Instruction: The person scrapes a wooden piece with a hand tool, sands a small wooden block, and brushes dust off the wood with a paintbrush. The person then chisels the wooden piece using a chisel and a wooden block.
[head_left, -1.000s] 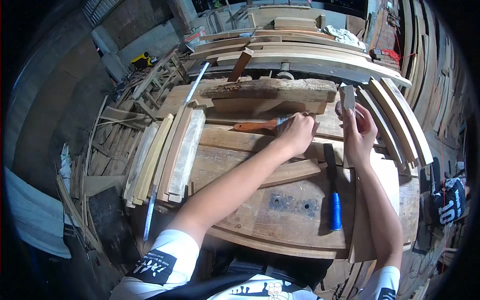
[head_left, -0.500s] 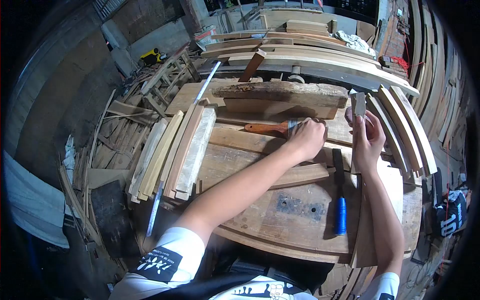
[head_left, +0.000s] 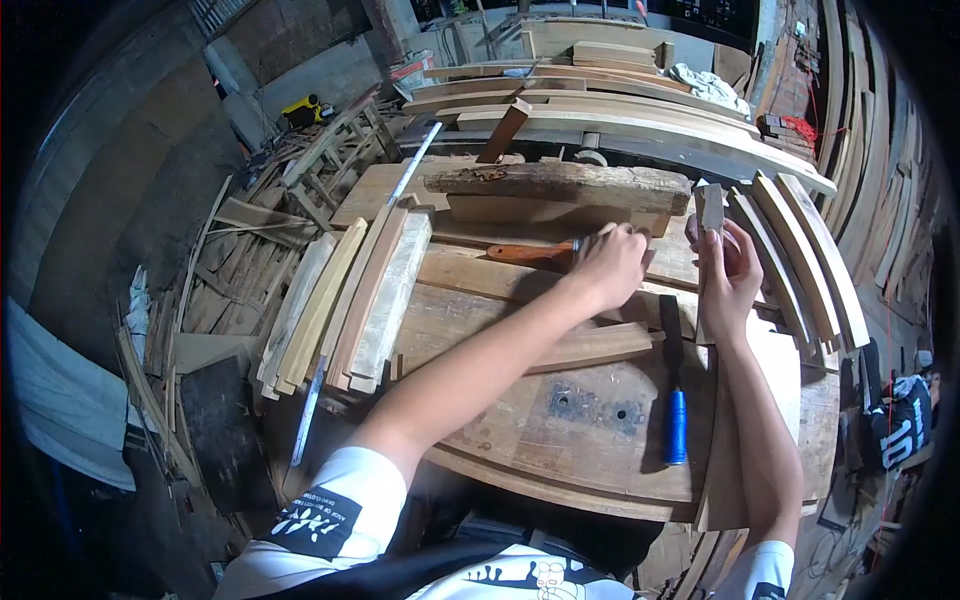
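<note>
My left hand (head_left: 610, 265) is closed in a loose fist over the middle of the bench. Beside it lies a brush-like tool with an orange-brown wooden handle (head_left: 525, 254); its metal end runs in by my knuckles. Whatever my left fingers hold is hidden. My right hand (head_left: 732, 275) grips a narrow wooden strip (head_left: 711, 208), thumb along its near face. Behind those fingers shows part of a reddish rounded object (head_left: 738, 240), too covered to name. Between my forearms lies a chisel-like tool with a blue handle (head_left: 677, 428) and a flat dark blade.
A rough-edged timber (head_left: 560, 187) stands across the bench's back. Stacked wooden strips lie at left (head_left: 345, 300) and curved slats at right (head_left: 795, 255). A long metal ruler (head_left: 412, 175) slants beside the left stack. Two dark-rimmed holes mark the bench top (head_left: 520, 425).
The view has shifted slightly, moving the bench things a little left. My left hand stays curled by the brush-like tool, and my right hand still grips the strip.
</note>
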